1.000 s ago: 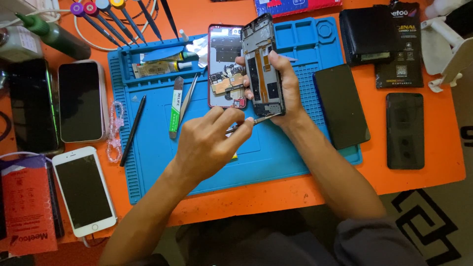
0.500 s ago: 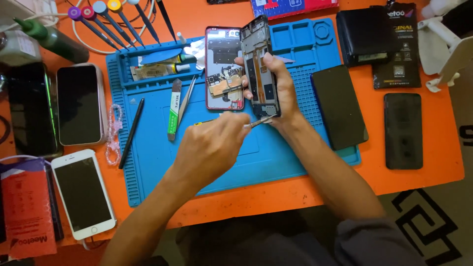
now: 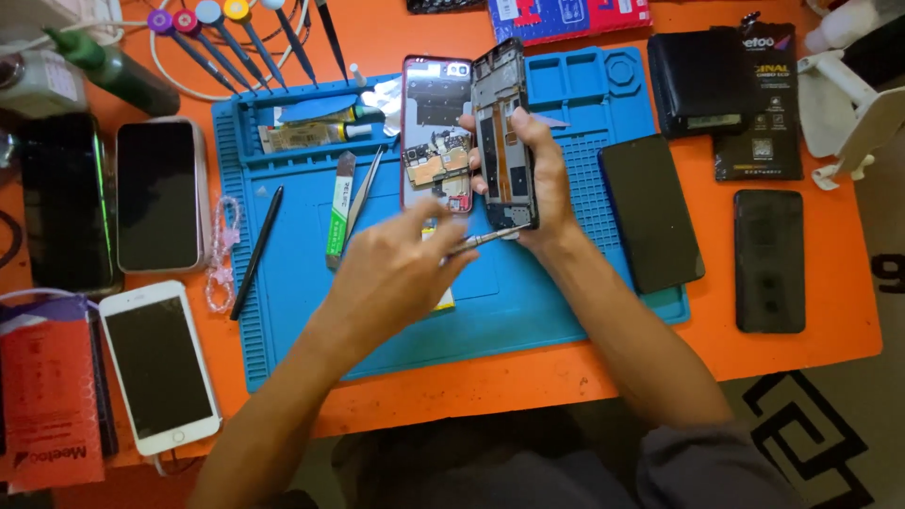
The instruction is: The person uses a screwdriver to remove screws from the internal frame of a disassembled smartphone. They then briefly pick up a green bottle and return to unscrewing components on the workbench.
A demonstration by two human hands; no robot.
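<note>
My right hand (image 3: 537,179) grips a black phone frame (image 3: 502,132), held tilted on edge above the blue work mat (image 3: 528,302). My left hand (image 3: 396,269) holds metal tweezers (image 3: 490,237), whose tip touches the lower end of the frame. Just left of the frame lies an opened red phone (image 3: 436,132) with its circuit board showing, flat on the mat. The lower part of that phone is hidden behind my left hand.
On the mat lie a green-and-white pry tool (image 3: 338,209), a second pair of tweezers (image 3: 363,193) and a black stylus (image 3: 256,251). Dark phones (image 3: 650,212) (image 3: 770,260) sit to the right, several phones (image 3: 158,194) (image 3: 160,366) to the left. Screwdrivers (image 3: 240,38) rest at the back.
My left hand with the tweezers has shifted slightly, keeping the tip at the frame's lower end. My right hand keeps the frame in about the same place.
</note>
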